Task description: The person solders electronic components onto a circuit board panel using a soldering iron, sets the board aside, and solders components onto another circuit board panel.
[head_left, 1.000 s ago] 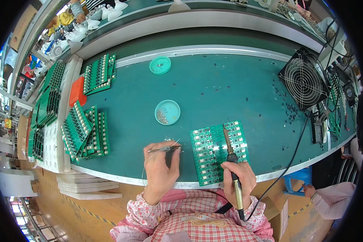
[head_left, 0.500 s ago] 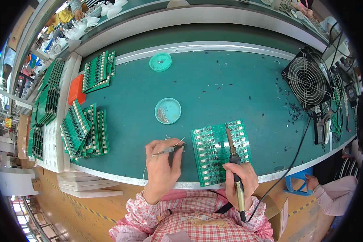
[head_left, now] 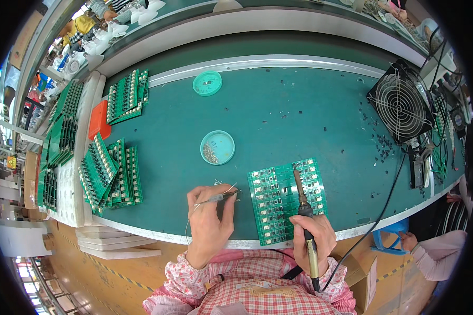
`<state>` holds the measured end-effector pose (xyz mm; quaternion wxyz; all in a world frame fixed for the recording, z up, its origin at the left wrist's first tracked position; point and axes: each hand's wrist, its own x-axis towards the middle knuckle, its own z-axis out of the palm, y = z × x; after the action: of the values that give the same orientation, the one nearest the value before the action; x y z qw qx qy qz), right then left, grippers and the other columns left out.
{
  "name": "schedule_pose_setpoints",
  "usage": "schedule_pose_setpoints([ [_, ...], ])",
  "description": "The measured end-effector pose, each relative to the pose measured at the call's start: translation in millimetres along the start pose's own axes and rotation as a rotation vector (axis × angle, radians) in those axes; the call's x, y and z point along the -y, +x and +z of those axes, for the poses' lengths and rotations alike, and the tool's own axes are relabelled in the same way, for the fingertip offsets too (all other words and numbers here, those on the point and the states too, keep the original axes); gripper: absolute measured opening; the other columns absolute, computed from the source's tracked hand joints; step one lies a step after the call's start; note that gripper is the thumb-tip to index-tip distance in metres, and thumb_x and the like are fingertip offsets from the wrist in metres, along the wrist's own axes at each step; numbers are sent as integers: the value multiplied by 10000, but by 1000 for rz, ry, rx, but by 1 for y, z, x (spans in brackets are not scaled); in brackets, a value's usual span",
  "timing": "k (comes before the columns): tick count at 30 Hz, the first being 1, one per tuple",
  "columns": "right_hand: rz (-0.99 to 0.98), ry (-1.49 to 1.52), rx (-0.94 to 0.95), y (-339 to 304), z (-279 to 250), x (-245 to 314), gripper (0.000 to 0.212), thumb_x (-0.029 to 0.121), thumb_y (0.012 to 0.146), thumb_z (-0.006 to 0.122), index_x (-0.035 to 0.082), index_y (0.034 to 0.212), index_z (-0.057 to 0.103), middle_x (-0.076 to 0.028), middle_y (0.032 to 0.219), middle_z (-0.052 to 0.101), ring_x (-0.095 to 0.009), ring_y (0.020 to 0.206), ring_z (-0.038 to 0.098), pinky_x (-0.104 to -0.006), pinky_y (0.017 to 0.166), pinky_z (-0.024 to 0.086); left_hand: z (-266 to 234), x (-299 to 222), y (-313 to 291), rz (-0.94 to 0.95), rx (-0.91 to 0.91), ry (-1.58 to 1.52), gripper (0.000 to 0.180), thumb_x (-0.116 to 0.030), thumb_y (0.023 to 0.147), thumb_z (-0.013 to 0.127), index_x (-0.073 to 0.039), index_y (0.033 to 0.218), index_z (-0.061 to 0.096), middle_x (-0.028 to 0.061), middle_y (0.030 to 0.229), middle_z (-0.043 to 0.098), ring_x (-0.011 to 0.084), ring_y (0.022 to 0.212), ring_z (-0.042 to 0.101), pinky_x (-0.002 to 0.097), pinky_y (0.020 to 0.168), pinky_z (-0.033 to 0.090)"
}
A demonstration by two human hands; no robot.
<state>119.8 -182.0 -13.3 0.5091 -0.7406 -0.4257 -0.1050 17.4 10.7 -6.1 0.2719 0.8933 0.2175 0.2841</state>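
Observation:
My right hand (head_left: 314, 234) is wrapped round a soldering iron (head_left: 306, 210). Its brown tip reaches over the upper part of a green circuit board panel (head_left: 263, 202), whose rows carry white and black parts; contact cannot be made out. Left of the panel, my left hand (head_left: 210, 218) is closed with thumb and forefinger together near the table. A length of thin solder wire in a clear sleeve (head_left: 214, 198) lies across its fingers, with the wire trailing down past the wrist. Something small and dark shows at those fingertips, too small to name. Tiny bits (head_left: 218, 182) lie beside them.
A green dish (head_left: 228, 159) holds small metal bits; another green dish (head_left: 207, 92) stands farther back. Stacked boards (head_left: 110, 173) and a red box (head_left: 99, 121) are at left. A black fan (head_left: 400, 102), scattered black parts (head_left: 383, 143) and the iron's cord (head_left: 386, 202) are at right.
The left fingers have shifted slightly, and less of the dark bit shows at their tips. The soldering iron stays over the same part of the panel. The whole view has shifted a little.

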Motion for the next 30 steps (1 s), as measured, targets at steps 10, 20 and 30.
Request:
schedule_pose_setpoints([
  [10,33,-34,-18,-5,-7,10,196,-30,862,671,21,1049,646,-108,828,707,-278,681,640,-356,634,501,0,-6,-6,23,-22,8,120,24,827,699,-45,924,683,83,933,728,277,841,667,383,887,423],
  [20,119,70,-72,-6,-14,16,290,-120,791,709,9,1048,665,-132,857,703,-288,717,662,-344,647,512,-11,-16,-16,46,-60,-39,132,39,849,692,-19,967,676,103,977,711,274,891,676,376,851,482],
  [30,245,91,-172,-23,-9,3,248,-75,849,688,26,1073,661,-107,871,726,-234,739,671,-318,677,519,12,-25,-28,-131,35,-302,166,32,842,699,-21,996,667,103,981,708,297,883,656,370,763,513],
])
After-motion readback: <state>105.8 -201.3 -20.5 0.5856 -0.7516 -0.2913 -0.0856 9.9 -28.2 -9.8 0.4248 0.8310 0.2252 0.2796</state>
